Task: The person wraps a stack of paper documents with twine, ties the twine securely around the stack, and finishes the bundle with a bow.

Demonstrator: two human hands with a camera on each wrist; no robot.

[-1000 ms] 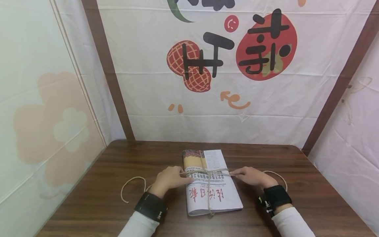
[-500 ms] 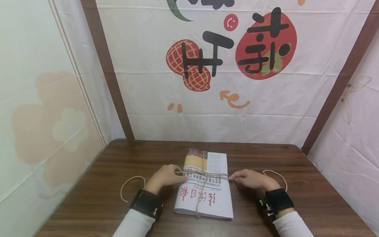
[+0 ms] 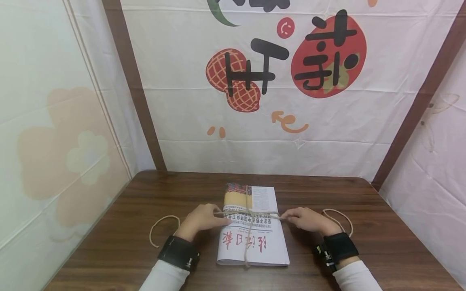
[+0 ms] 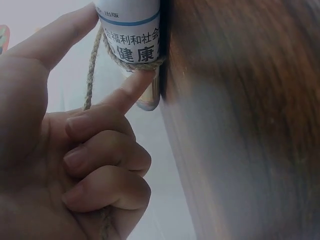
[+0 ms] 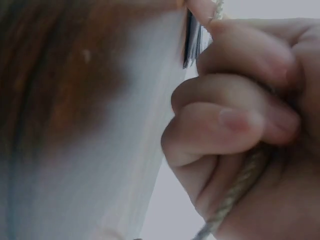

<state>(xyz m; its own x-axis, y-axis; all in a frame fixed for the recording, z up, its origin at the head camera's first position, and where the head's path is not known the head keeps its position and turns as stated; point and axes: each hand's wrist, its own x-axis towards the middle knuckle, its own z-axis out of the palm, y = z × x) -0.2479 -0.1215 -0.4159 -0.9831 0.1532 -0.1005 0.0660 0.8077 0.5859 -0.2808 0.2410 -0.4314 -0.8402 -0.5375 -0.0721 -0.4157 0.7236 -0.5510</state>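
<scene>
A folded newspaper bundle (image 3: 269, 246) lies on the table, with twine (image 3: 249, 236) running lengthwise over it and crossing a strand near its middle. At the bundle's left side, my left hand (image 3: 202, 220) holds one end of the twine. In the left wrist view the lower fingers (image 4: 112, 160) curl round the twine (image 4: 93, 70), while the index finger and thumb reach to the newspaper (image 4: 132, 30). My right hand (image 3: 307, 220) grips the other end at the right edge. Its curled fingers (image 5: 215, 132) enclose the twine (image 5: 232, 200) in the right wrist view.
Loose tails of twine lie on the brown wooden table (image 3: 164, 279), one tail (image 3: 152, 229) beyond the left wrist and another tail (image 3: 346, 218) by the right. A printed cloth (image 3: 189, 157) hangs behind the table's far edge.
The bundle shifted left and turned, then swung slightly back. My left hand moved a little left with it, and both hands kept hold of the twine.
</scene>
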